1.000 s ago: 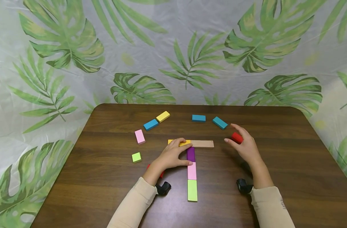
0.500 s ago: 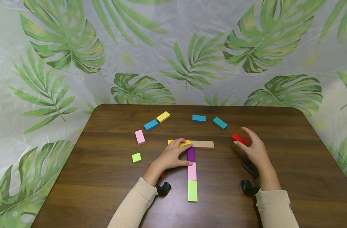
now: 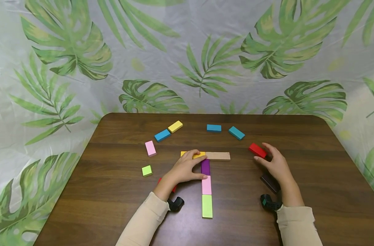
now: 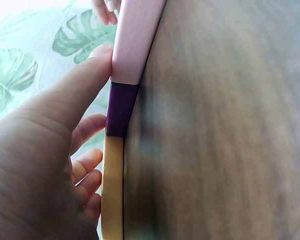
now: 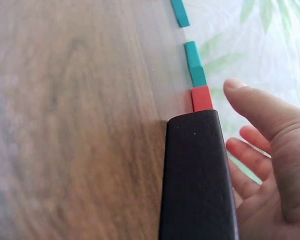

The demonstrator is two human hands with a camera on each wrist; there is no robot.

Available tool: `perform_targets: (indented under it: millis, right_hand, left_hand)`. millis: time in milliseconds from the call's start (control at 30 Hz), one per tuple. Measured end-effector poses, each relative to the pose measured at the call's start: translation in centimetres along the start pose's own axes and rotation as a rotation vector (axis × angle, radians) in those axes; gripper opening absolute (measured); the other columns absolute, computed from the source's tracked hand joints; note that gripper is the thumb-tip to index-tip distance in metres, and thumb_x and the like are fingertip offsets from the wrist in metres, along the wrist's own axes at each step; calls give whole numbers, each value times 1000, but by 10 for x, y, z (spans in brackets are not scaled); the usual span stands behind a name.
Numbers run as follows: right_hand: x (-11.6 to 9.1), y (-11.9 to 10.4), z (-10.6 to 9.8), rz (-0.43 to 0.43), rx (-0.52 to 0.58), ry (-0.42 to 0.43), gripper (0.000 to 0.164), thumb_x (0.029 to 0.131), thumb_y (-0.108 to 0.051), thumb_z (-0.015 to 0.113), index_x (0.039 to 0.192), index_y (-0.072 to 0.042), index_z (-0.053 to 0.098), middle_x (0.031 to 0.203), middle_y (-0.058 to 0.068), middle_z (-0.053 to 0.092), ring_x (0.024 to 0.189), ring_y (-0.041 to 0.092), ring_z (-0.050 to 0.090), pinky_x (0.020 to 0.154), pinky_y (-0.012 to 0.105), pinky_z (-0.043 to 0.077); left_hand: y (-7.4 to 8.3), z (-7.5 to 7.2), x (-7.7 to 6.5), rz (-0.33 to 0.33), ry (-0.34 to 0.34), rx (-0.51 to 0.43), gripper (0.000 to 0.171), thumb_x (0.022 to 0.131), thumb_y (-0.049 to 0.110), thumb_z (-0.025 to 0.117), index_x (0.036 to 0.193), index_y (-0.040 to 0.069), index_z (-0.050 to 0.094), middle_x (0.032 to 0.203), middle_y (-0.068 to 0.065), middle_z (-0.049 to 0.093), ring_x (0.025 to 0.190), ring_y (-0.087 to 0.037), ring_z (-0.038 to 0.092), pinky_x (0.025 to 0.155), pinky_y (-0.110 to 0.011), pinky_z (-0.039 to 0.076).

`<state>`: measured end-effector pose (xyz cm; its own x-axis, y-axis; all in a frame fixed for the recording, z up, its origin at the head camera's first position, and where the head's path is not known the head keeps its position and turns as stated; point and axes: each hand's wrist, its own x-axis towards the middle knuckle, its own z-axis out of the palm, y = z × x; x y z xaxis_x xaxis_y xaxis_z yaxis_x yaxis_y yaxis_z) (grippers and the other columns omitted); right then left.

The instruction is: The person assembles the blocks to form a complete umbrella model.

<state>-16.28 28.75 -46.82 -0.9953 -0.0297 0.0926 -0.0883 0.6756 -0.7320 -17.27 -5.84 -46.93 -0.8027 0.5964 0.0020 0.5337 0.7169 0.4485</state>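
Easing the right hand [image 3: 276,167] back toward the person, leaving the red block [image 3: 257,150] lying beyond and right of the purple block [image 3: 205,167]. Spreading the right thumb and fingers about the red block without gripping; probably adding nothing to the joined blocks just yet. Resting the left hand [image 3: 183,169] over the purple block, holding nothing with loose fingers, perhaps steadying. Touching the pink block [image 3: 206,185], just nearer than the purple block, with the left thumb. Finding the wooden block [image 3: 217,156] and orange block [image 4: 113,185] at the purple block's far end. Seeing the blue block [image 3: 213,128] and teal block [image 3: 236,133] well beyond the purple block. Noticing the black block [image 3: 270,182] right of the purple block, close under the right wrist, perhaps risking a nudge. Partly hiding the second red block [image 3: 174,189], left of the purple block, beneath the left wrist.
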Motion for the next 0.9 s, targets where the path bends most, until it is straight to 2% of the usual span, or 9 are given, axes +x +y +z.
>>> perform_targets:
  millis: [400,500,600,733,900]
  right_hand:
    - [2,4,6,-15,-4,-16,65,83,-29,65,133,4,36,122,27,38,95,41,49,80,52,42]
    - [2,3,5,-9,-12,-18,65,83,-28,65,132,3,37,118,26,41,91,36,51,76,45,44]
    - [3,1,5,0,-16,-28,65,82,-27,66,132,3,37,113,24,43,87,31,51,70,32,45]
    - [5,1,3,-5,-3,-59,68,81,-26,67,134,3,35,120,24,40,86,29,53,64,21,44]
    - [11,3,1,-26,6,-131,74,81,-24,68,138,1,27,135,25,28,85,30,54,63,23,45]
  left_hand:
    - [-2,1,0,-2,2,-7,74,73,58,63,136,26,41,133,-3,33,123,-20,28,98,-41,28]
    - [-2,1,0,-5,2,-9,74,73,58,63,136,26,41,134,-3,33,123,-20,27,98,-41,28]
    - [-2,0,0,-8,0,-11,74,73,57,63,136,26,41,134,-3,33,124,-20,27,99,-40,27]
    - [-1,0,0,-9,0,-11,74,73,58,63,136,27,41,134,-3,33,124,-20,26,99,-40,27]
    - [-1,1,0,-2,6,-7,74,73,59,63,136,26,42,134,-3,33,124,-20,27,99,-39,27]
